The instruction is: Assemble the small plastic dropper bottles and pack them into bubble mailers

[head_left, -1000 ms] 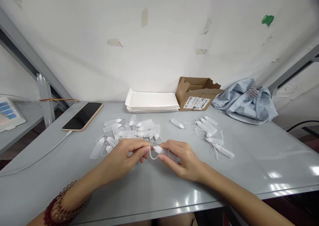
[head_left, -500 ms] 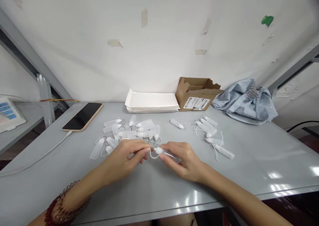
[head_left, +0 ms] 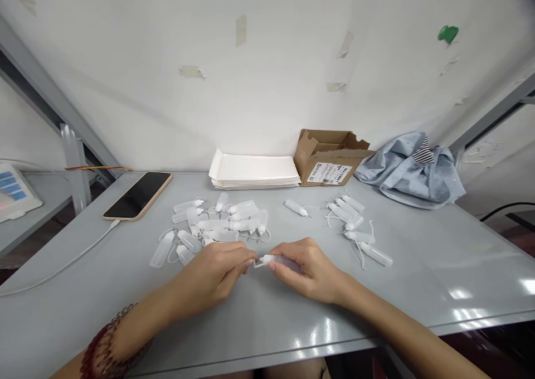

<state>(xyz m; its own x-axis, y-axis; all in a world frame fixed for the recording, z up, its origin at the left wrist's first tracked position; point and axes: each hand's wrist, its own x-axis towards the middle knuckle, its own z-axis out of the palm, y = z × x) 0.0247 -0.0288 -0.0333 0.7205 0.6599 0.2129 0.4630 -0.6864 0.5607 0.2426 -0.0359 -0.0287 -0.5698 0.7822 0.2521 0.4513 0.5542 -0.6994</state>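
My right hand [head_left: 311, 270] grips a small translucent squeeze bottle [head_left: 267, 260] by its body, the white tip pointing left. My left hand [head_left: 217, 270] pinches the bottle's tethered cap against that tip, so both hands meet just above the grey table [head_left: 251, 323]. Behind my left hand lies a heap of several like bottles [head_left: 217, 223]. A second group of bottles [head_left: 355, 228] lies to the right of my right hand, and a single bottle [head_left: 296, 207] lies between the two groups.
A phone [head_left: 137, 195] on a white cable lies at the back left. A stack of white trays [head_left: 254, 173], an open cardboard box [head_left: 330, 159] and a blue cloth bag [head_left: 412, 170] line the wall. A device [head_left: 14, 189] sits on a side shelf at left.
My left fingers have closed in on the bottle's tip, and the looped tether that hung between my hands has drawn in. Both hands stay in the same place.
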